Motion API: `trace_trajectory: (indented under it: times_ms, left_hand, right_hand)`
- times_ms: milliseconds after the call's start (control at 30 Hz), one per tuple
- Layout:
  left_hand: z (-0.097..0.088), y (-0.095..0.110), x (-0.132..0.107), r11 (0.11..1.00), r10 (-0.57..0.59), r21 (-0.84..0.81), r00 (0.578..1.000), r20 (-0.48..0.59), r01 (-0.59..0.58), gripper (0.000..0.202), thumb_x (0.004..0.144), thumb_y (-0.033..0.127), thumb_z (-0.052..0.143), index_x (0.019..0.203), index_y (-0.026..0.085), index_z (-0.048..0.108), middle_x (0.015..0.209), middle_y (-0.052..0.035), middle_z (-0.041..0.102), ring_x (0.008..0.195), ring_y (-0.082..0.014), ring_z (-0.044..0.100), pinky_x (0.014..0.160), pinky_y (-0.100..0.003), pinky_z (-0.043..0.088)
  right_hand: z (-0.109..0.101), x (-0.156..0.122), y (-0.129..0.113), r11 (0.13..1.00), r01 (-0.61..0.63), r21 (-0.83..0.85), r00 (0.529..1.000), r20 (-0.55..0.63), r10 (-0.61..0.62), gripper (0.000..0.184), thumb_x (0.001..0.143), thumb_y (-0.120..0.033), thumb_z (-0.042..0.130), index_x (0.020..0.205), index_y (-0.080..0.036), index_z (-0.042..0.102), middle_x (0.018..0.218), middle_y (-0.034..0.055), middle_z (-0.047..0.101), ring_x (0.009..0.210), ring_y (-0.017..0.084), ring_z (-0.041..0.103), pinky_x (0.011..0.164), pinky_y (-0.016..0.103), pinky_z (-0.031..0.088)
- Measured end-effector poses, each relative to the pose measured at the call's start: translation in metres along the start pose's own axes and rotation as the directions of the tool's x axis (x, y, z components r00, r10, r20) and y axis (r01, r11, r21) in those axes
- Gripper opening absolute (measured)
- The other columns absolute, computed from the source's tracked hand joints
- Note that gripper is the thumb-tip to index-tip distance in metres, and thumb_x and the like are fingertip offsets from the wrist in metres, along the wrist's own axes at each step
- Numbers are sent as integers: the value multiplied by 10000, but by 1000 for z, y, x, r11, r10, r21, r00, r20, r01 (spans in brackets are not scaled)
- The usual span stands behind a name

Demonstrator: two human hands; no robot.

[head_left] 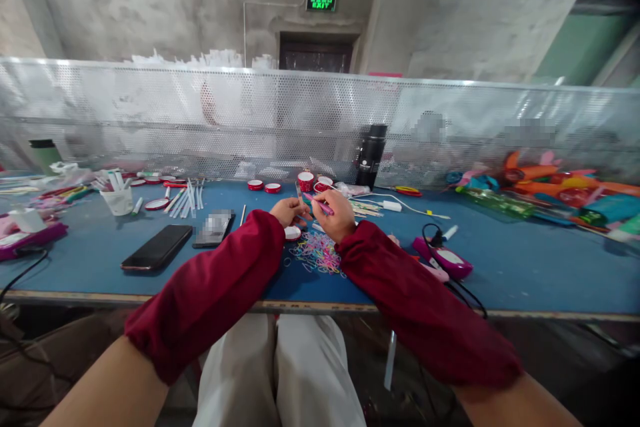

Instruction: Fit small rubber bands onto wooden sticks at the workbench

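My left hand (pixel 290 211) is closed in a pinch above the table, around something thin and pale that I cannot make out clearly. Close beside it, my right hand (pixel 337 215) grips a slim pink pen-like tool (pixel 325 205), its tip pointing toward the left fingers. Below both hands lies a loose pile of small coloured loops (pixel 320 253), pink, yellow and blue. A round white lid with a red rim (pixel 292 233) sits under the left hand. Behind the hands stand red patterned tape-like rolls (pixel 305 181).
Two phones, one black (pixel 157 248), lie left of my arm. A white cup (pixel 117 201) holds sticks. A black bottle (pixel 371 157) stands near the perforated metal screen (pixel 240 113). At right are a purple device (pixel 453 263) with a black cable and orange items (pixel 550 183).
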State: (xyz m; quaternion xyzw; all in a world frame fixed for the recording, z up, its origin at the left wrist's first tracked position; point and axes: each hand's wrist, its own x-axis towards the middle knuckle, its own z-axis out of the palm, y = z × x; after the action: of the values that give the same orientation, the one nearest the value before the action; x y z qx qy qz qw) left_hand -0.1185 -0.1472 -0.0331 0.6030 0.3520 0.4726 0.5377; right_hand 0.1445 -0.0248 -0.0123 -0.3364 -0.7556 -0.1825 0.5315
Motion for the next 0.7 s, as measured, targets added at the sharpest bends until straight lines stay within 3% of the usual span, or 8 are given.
trace_trajectory:
  times_ms: [67, 200, 300, 500, 700]
  left_hand:
    - [14, 2, 31, 1000, 8, -1, 1000, 17, -8, 295, 859, 379, 576, 1112, 242, 643, 776, -68, 697, 799, -182, 655, 662, -292, 527]
    - [51, 6, 127, 997, -39, 66, 998, 57, 35, 199, 794, 293, 659, 949, 169, 659, 737, -69, 694, 662, -161, 649, 538, -239, 471]
    - [57, -1, 170, 993, -65, 100, 994, 82, 57, 116, 791, 238, 646, 799, 125, 620, 716, -64, 685, 511, -116, 606, 419, -194, 357]
    - [46, -19, 182, 990, -48, 138, 990, 132, 30, 152, 830, 278, 595, 851, 127, 597, 776, -59, 698, 487, -86, 601, 395, -164, 290]
    - [46, -19, 184, 989, -51, 144, 991, 127, 33, 131, 847, 250, 559, 869, 124, 592, 795, -66, 702, 487, -89, 603, 398, -171, 298]
  right_hand:
    - [0, 0, 0, 1000, 4, 0, 1000, 7, -4, 46, 850, -250, 547, 831, -225, 582, 793, 36, 621, 788, 187, 561, 744, 338, 441]
    - [2, -1, 0, 1000, 23, 2, 998, 53, -23, 50, 843, -254, 549, 830, -229, 590, 786, 36, 619, 782, 189, 560, 732, 338, 440]
    - [2, -1, 0, 1000, 15, -10, 999, 40, -15, 54, 843, -253, 546, 823, -228, 590, 783, 37, 618, 781, 190, 561, 735, 342, 441]
    - [0, 0, 0, 1000, 18, -13, 1000, 23, -18, 49, 838, -253, 552, 819, -232, 592, 777, 35, 617, 776, 190, 563, 734, 340, 441]
    - [0, 0, 0, 1000, -10, -17, 1000, 17, 10, 44, 840, -248, 553, 821, -230, 588, 782, 37, 619, 780, 190, 563, 732, 334, 439]
